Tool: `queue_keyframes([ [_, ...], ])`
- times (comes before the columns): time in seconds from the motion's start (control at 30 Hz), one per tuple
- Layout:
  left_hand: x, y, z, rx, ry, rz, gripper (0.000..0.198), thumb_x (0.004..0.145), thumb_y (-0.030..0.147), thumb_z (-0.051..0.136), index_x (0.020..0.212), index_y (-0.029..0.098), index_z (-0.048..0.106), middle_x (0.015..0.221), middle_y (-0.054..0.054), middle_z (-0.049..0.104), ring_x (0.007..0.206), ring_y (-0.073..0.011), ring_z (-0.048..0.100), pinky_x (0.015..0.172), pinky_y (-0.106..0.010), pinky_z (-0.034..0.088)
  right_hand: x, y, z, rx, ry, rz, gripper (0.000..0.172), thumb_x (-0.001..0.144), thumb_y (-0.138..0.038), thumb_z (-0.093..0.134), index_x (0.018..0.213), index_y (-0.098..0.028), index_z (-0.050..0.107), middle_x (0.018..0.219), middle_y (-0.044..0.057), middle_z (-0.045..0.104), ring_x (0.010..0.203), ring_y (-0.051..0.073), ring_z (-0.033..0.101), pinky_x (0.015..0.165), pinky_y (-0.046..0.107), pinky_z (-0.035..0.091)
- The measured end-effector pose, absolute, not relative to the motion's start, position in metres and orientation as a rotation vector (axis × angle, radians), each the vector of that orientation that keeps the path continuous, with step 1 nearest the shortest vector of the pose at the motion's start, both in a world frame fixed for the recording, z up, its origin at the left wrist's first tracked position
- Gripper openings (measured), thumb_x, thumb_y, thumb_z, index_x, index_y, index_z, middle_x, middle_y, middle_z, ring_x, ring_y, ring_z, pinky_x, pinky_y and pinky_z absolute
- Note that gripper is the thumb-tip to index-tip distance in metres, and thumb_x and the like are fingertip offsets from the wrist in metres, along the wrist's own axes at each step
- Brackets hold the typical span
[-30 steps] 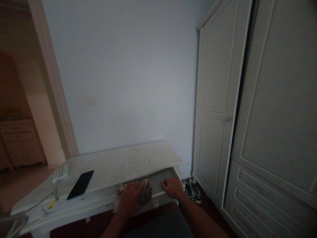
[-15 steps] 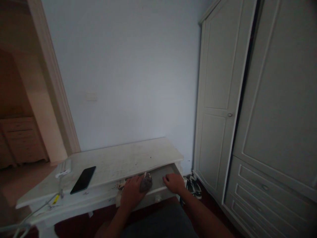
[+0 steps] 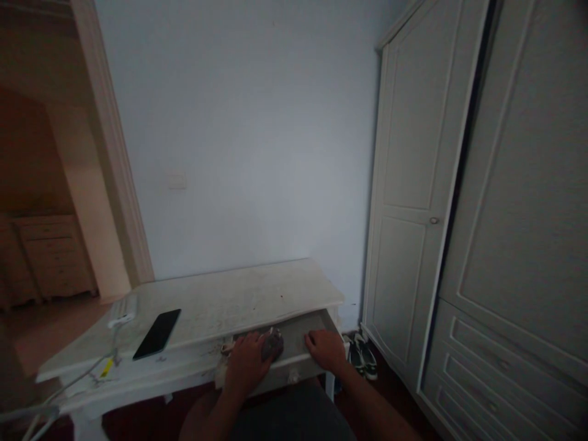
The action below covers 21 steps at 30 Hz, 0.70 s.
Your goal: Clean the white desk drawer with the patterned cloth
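A white desk drawer (image 3: 298, 331) is pulled out below the desktop. My left hand (image 3: 248, 358) is over its left part, closed on a dark grey-purple rounded bundle (image 3: 272, 344), whose soft, bunched look does not show exactly what it is. Some light-coloured material (image 3: 226, 348) pokes out just left of that hand, partly hidden by it. At the drawer's right front corner, my right hand (image 3: 325, 350) has its fingers curled in over the front edge, with no loose object visible in them.
On the white desk (image 3: 239, 288) lie a dark phone (image 3: 157, 334) and a white power strip (image 3: 123, 311) with a cable carrying a yellow tag (image 3: 106, 367). Dark shoes (image 3: 362, 356) stand on the floor to the right, beside a tall white wardrobe (image 3: 404, 184).
The view has shifted slightly, so the room sits a little further right. Both hands keep nearly the same places at the drawer, and the bundle stays in my left hand.
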<state>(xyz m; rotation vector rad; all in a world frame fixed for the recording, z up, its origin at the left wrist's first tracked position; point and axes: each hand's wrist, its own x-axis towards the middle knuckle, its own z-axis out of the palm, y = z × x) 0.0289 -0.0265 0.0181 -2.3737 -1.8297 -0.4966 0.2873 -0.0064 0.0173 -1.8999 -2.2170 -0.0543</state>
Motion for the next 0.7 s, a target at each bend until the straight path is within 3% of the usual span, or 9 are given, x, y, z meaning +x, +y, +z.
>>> queue_keyframes([
  [0.7, 0.0258, -0.0251, 0.0182, -2.393, -1.79, -0.467, 0.043, 0.1, 0.049, 0.057, 0.137, 0.03, 0.068, 0.12, -0.007, 0.077, 0.114, -0.0274, 0.068, 0.101, -0.038, 0.043, 0.2875, -0.0097, 0.0177, -1.911, -2.2, -0.087, 0.049, 0.109, -0.043, 0.037, 0.099, -0.023, 0.08, 0.103, 0.011, 0.082, 0.096, 0.026, 0.077, 0.079, 0.033, 0.049],
])
